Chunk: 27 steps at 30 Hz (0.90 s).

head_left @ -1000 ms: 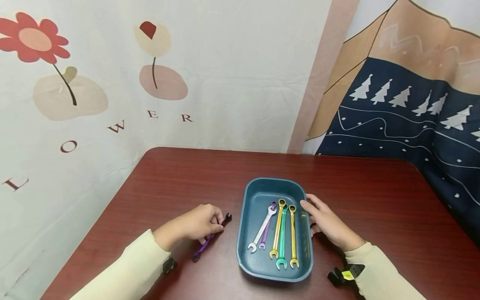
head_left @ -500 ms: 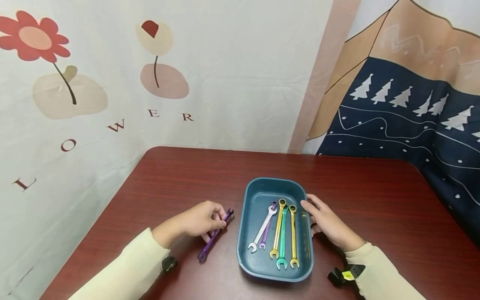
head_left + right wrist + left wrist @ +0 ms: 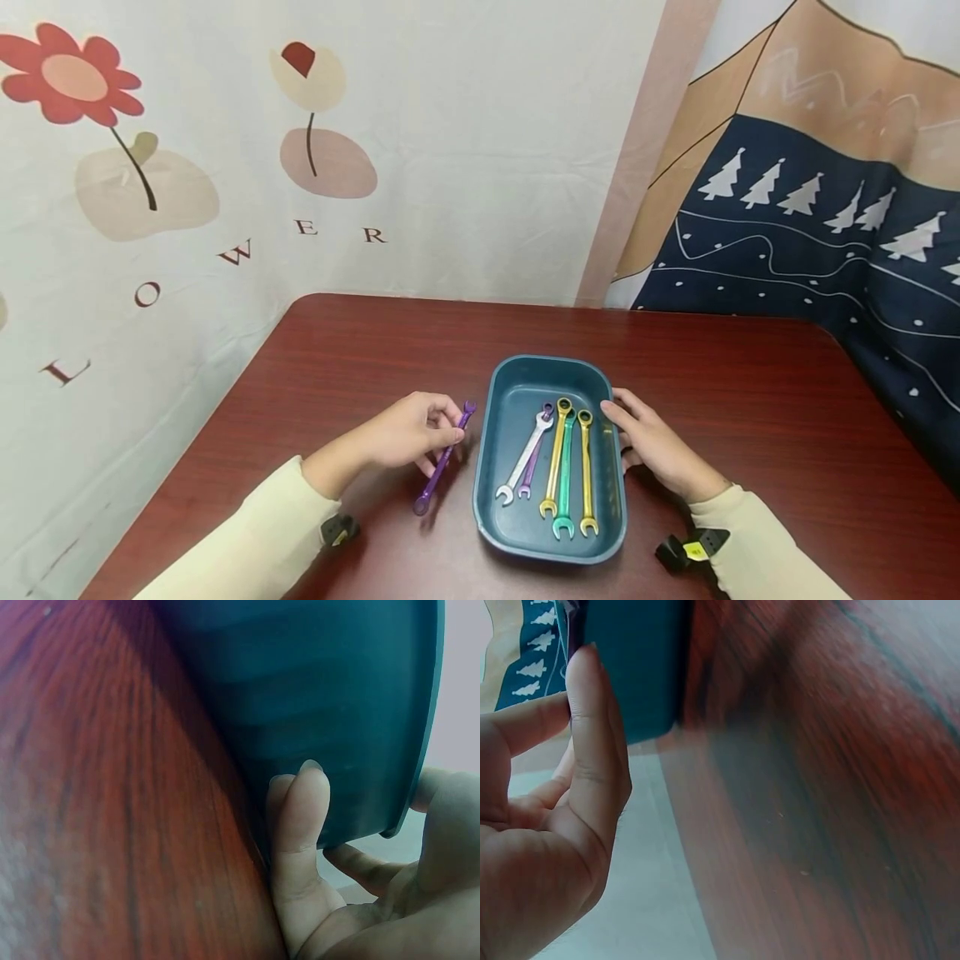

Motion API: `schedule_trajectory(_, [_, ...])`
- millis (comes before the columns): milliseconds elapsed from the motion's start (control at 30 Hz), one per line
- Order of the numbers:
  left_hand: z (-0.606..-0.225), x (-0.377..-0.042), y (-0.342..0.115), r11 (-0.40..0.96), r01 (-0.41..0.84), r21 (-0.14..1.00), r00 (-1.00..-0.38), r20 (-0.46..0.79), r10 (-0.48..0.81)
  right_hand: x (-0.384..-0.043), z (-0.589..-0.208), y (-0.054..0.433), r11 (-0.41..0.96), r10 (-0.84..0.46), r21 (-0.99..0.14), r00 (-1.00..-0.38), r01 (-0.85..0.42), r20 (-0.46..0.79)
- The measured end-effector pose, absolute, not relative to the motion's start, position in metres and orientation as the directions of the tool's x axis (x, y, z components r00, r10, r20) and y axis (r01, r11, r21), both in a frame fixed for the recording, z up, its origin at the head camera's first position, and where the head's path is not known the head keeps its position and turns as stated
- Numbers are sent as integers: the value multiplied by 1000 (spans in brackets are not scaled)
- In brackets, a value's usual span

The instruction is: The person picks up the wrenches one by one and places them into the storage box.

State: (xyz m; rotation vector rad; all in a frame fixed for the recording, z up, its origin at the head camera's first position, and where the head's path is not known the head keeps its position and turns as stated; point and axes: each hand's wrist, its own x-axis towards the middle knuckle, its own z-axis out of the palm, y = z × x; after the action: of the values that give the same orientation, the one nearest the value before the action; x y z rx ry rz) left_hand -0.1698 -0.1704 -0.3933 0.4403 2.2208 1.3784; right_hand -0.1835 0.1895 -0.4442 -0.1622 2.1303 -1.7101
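Note:
My left hand (image 3: 412,429) pinches a purple combination wrench (image 3: 442,467) between thumb and fingers, just left of the tray. The wrench slants, with its open end up and its ring end down over the table. In the left wrist view only a dark bit of the wrench (image 3: 575,626) shows past the fingertips. My right hand (image 3: 663,446) holds the right side of the blue tray (image 3: 617,533), thumb at the rim and fingers against the outer wall (image 3: 322,682). Inside lie a silver wrench (image 3: 525,458), another purple one (image 3: 531,471), a green one (image 3: 566,475) and two gold ones (image 3: 587,475).
The tray stands on a reddish-brown wooden table (image 3: 390,342). Behind it hangs a light printed curtain (image 3: 480,167), with a dark blue tree-patterned cloth (image 3: 795,242) at the right.
My left hand has moved up and to the right toward the tray, lifting the purple wrench with it. The right hand and the tray have stayed in place.

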Motion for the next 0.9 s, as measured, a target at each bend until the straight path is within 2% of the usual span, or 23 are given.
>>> schedule_trajectory(400, [-387, -166, -154, 401, 14, 916, -851, -199, 486, -183, -444, 189, 251, -327, -955, -914, 161, -240])
schedule_trajectory(900, [-380, -169, -124, 368, 58, 928, -844, -151, 514, -183, -444, 189, 251, -329, -955, -913, 160, -240])
